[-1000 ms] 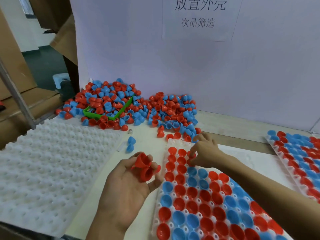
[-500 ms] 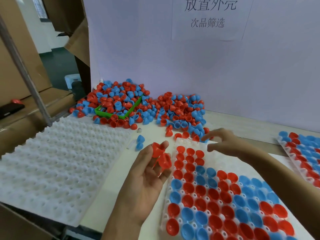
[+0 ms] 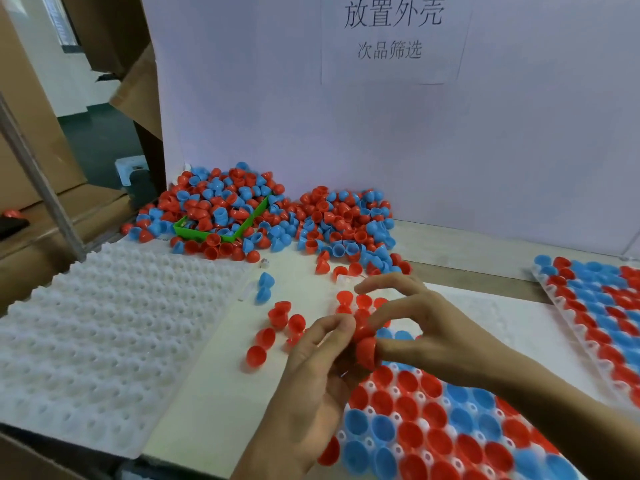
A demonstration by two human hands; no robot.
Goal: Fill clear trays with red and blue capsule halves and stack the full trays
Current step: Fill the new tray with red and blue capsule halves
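The left hand (image 3: 311, 386) is raised palm-up over the near-left corner of the tray (image 3: 446, 434), its fingers curled up and its fingertips closed on a nested pair of red halves (image 3: 363, 341). The right hand (image 3: 419, 327) meets it from the right: thumb and a bent finger pinch the same red halves, while its other fingers are spread and lifted toward the pile. Both hands hold this one cluster just above the tray's left edge. The tray itself is mostly filled, red and blue halves sitting open side up in rows, with a few red ones at its far end partly hidden behind the hands. Just left of the tray, several loose reds (image 3: 273, 327) lie on the table (image 3: 207, 393), and a little farther from the tray lies a blue pair (image 3: 265, 287). Beyond the tray's far end is the pile (image 3: 277, 216) of mixed red and blue halves, heaped against the white board (image 3: 485, 133), with a green bin (image 3: 221, 233) half buried in it. Well left of the tray lies a white foam sheet (image 3: 104, 337) of bumps. To the right of the tray, apart from it, sits a second tray (image 3: 602, 306), filled with red and blue. On the board above the tray hangs a sign (image 3: 393, 26) with printed characters.
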